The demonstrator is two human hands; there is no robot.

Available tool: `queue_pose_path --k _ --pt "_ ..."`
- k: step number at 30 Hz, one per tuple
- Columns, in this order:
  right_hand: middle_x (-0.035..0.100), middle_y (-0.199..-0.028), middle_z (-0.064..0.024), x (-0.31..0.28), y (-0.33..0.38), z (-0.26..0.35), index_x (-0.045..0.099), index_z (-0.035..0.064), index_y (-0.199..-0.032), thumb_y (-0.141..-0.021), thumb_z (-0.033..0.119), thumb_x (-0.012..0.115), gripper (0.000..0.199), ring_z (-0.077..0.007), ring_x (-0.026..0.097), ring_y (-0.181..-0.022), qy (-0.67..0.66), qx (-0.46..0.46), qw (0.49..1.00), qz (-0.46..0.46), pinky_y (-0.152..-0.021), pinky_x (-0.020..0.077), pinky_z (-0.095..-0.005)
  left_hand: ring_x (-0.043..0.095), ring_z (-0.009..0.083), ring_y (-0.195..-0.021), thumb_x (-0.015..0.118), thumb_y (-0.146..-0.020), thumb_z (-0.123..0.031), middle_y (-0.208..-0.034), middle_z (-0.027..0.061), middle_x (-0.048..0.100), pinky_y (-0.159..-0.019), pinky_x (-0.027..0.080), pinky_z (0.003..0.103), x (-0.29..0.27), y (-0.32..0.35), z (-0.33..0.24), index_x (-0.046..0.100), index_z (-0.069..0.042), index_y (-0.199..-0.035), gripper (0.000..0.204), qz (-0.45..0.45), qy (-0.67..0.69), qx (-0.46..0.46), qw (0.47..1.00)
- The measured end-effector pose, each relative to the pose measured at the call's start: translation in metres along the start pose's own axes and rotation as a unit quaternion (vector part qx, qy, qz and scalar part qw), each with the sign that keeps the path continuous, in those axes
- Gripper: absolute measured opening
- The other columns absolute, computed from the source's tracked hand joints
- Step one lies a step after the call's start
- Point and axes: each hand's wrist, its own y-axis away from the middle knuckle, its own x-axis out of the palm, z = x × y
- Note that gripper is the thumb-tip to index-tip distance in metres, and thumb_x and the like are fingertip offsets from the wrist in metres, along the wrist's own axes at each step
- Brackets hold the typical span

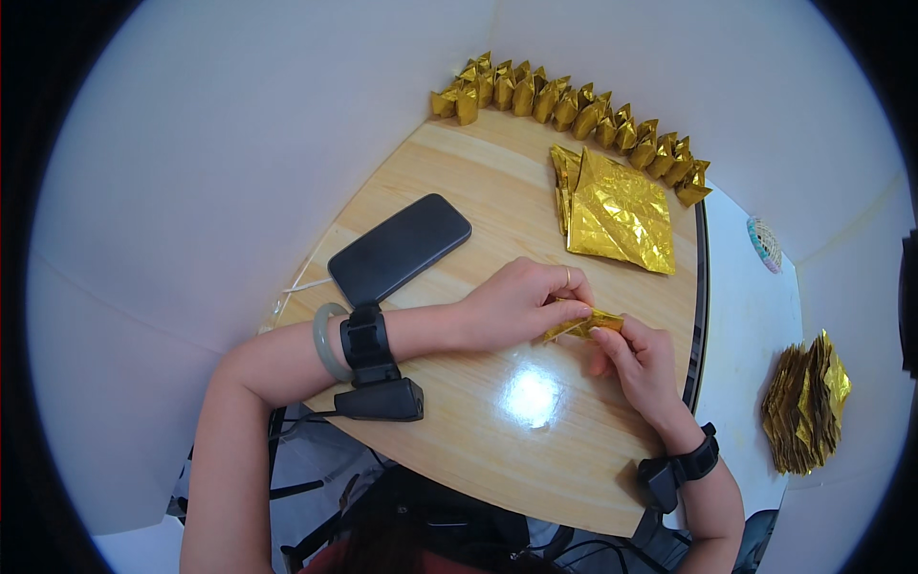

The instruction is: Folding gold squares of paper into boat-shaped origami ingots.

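Note:
A small folded piece of gold foil paper [585, 323] is pinched between both hands above the wooden table [478, 421]. My left hand [521, 301] grips its upper left side, fingers curled, a ring on one finger. My right hand [639, 362] holds its right end with thumb and fingertips. The left wrist wears a green bangle and a black strapped device; the right wrist wears a black band.
A stack of flat gold foil sheets [617, 210] lies at the table's far right. A row of several folded gold pieces [574, 110] lines the far edge. A dark phone [400, 249] lies left. Another gold pile [808, 402] sits on the white surface right.

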Motion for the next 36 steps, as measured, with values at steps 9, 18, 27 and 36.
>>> queue_pose_path --k 9,18,27,36 --pt "0.055 -0.054 -0.0005 0.0002 -0.0003 -0.0006 0.064 0.0006 -0.087 -0.092 0.016 0.056 0.019 -0.0056 0.051 -0.049 -0.046 -0.002 0.998 -0.035 -0.047 0.0403 -0.0226 0.058 0.0069 -0.065 0.054 -0.092 -0.013 -0.078 0.0067 0.066 -0.059 0.048 0.02 -0.0019 0.0 -0.008 0.058 0.001 -0.098 0.016 -0.026 0.068 -0.058 0.996" --pt "0.055 -0.053 -0.0007 -0.0011 0.0011 0.003 0.066 0.0029 -0.087 -0.094 0.018 0.053 0.02 -0.0057 0.049 -0.047 -0.009 -0.009 0.999 -0.04 -0.045 0.0373 -0.0224 0.059 0.0136 -0.075 0.062 -0.084 -0.009 -0.083 0.0063 0.062 -0.064 0.048 0.028 0.0003 -0.0018 -0.0053 0.063 -0.004 -0.096 0.013 -0.128 -0.063 0.089 0.986" --pt "0.052 -0.049 -0.001 0.0008 0.0009 0.004 0.067 0.0033 -0.083 -0.092 0.019 0.056 0.021 -0.0056 0.047 -0.045 0.013 -0.009 0.998 -0.059 -0.043 0.035 -0.0234 0.055 0.0198 -0.083 0.07 -0.07 -0.003 -0.087 0.0037 0.058 -0.067 0.047 0.029 -0.0004 -0.0006 -0.0053 0.069 -0.009 -0.086 0.017 -0.214 -0.21 0.253 0.92" --pt "0.053 -0.049 -0.0015 0.0005 0.0025 0.0004 0.066 0.0039 -0.079 -0.091 0.018 0.058 0.02 -0.0068 0.047 -0.043 0.044 -0.027 0.997 -0.061 -0.042 0.0355 -0.0242 0.055 0.0195 -0.082 0.071 -0.069 -0.006 -0.082 0.0014 0.061 -0.067 0.048 0.029 0.0 -0.0008 -0.0016 0.071 -0.011 -0.089 0.021 -0.176 -0.246 0.262 0.917"
